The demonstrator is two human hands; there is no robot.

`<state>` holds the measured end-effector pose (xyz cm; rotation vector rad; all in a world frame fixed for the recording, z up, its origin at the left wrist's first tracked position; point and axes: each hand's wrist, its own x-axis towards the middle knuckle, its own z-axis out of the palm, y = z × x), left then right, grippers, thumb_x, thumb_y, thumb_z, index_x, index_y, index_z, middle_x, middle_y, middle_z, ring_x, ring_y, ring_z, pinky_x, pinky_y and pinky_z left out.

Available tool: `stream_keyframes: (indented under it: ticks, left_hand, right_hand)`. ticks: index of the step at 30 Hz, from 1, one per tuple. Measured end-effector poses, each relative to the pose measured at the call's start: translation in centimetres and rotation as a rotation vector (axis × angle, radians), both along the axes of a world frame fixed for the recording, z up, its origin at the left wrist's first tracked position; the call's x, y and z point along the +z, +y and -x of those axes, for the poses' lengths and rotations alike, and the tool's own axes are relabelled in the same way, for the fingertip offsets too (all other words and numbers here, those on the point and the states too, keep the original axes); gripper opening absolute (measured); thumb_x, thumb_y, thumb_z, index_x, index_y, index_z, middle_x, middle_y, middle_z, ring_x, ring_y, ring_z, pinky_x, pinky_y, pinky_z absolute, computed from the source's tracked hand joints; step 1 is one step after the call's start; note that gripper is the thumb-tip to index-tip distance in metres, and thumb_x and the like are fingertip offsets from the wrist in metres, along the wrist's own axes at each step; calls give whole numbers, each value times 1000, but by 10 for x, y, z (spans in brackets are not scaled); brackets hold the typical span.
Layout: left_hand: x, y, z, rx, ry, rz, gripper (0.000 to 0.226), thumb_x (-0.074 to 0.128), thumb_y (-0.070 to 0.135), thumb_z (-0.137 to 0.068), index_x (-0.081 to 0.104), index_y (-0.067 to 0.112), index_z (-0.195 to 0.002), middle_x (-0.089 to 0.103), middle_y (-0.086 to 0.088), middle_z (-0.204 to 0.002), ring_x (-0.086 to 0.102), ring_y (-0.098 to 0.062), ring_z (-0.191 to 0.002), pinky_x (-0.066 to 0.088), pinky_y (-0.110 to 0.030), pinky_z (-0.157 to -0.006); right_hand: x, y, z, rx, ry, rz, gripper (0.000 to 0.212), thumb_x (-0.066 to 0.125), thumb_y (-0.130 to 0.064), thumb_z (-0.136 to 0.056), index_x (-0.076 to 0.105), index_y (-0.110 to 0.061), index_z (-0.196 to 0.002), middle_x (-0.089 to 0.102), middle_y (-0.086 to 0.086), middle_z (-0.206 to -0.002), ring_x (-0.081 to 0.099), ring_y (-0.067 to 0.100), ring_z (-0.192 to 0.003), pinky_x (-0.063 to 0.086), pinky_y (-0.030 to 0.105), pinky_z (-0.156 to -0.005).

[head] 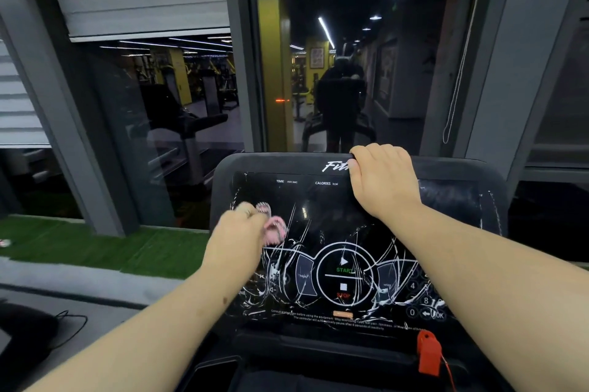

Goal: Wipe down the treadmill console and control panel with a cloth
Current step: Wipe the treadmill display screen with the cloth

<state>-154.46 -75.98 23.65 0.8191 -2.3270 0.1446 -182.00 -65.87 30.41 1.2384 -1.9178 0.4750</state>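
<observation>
Safety clip (428, 355): red, near right, below the panel.
Left hand (237, 240): blurred, fingers curled round a pink cloth (274, 226) — over the panel's left side; unwiped glass lies to its right.
Control panel (344, 277): reads START, STOP, TIME, CALORIES.
Right hand (382, 178): fingers hooked over the console (287, 162) top edge — far side.

1. Control panel (338, 232): glossy black face, its film cracked into white lines, just beside the left grip.
2. Console (287, 162): matt black plastic rim under the right grip.
3. Cloth (274, 227): soft pink-striped fabric, blurred, within the left grip.
4. Safety clip (428, 356): smooth red plastic.
</observation>
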Motion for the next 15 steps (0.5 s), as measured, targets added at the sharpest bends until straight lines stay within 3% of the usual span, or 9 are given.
stream_keyframes:
  ticks: [3,6,11,15]
  left_hand:
    - [20,-16,-4,-14,-58,43,16,71,22,-86,77,13,-98,63,-7,-99,65,-35,-77,57,-44,-70]
    - [45,-34,-2,192,202,-25,17,74,19,-87,78,11,-102,63,-12,-101,64,-38,-81,53,-43,-73]
    - [11,-17,-11,63,17,-10,22,79,16,-84,77,10,-104,63,-9,-101,64,-36,-75,57,-43,-67]
    - [55,-48,3,207,163,-25,15,68,12,-89,76,9,-102,62,-13,-104,63,-41,-86,53,-45,-75]
  right_hand:
    - [0,0,0,-3,-1,5,30,36,-38,-103,61,-24,-111,63,-3,-92,53,24,-82,37,39,-81]
    - [0,0,0,7,-3,10,30,37,-37,-103,62,-23,-111,63,-3,-92,54,25,-82,38,40,-81]
    - [-1,-1,0,-1,12,18,28,38,-37,-103,61,-24,-109,61,-4,-90,52,24,-81,36,39,-80]
    - [-1,-1,0,5,11,18,27,39,-37,-103,62,-24,-108,61,-4,-89,51,23,-80,35,38,-80]
